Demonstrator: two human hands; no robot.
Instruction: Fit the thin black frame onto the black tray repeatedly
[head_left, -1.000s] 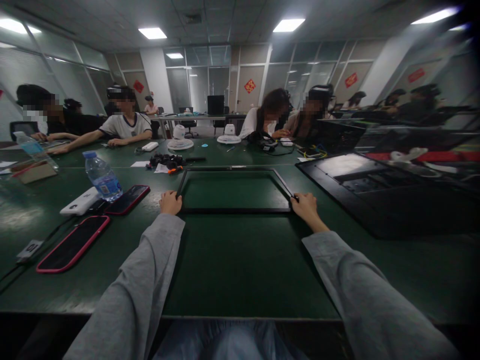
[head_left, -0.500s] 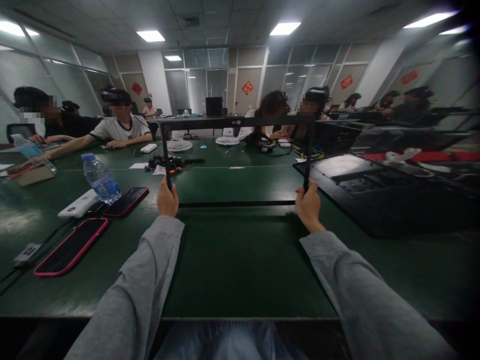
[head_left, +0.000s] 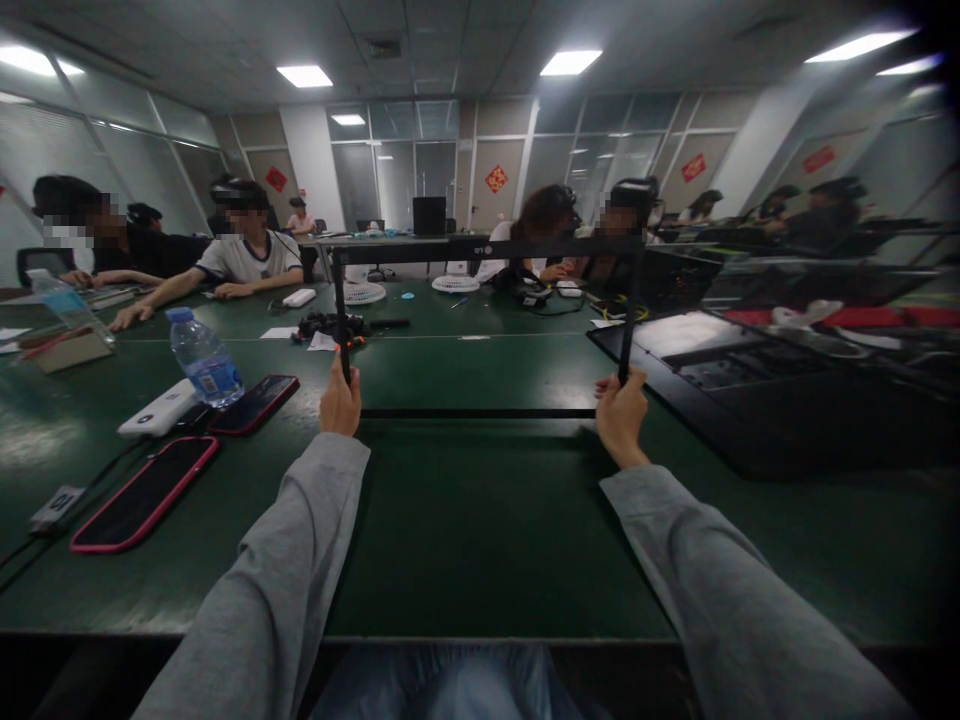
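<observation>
Upright in front of me is a thin black rectangular screen bezel [head_left: 480, 413], an open frame with a small logo on its upper bar. Through its opening I see the green table and the far side of the room. My left hand [head_left: 341, 402] is closed around the lower part of its left side. On the opposite side, my right hand [head_left: 622, 412] grips the lower right side, fingers wrapped round the strip. The lower bar runs between both hands, just above or on the tabletop; I cannot tell which.
Left of me on the green table [head_left: 480, 540] are a water bottle [head_left: 204, 360], a white power bank [head_left: 159, 408] and two red-edged phones [head_left: 146, 495]. A large black panel [head_left: 750, 400] lies at right. Small white fans [head_left: 454, 284] stand farther back; several people sit around.
The bezel and both my hands have shifted slightly to the right, and the bezel's top bar sits a little lower in view. Both hands keep their hold.
</observation>
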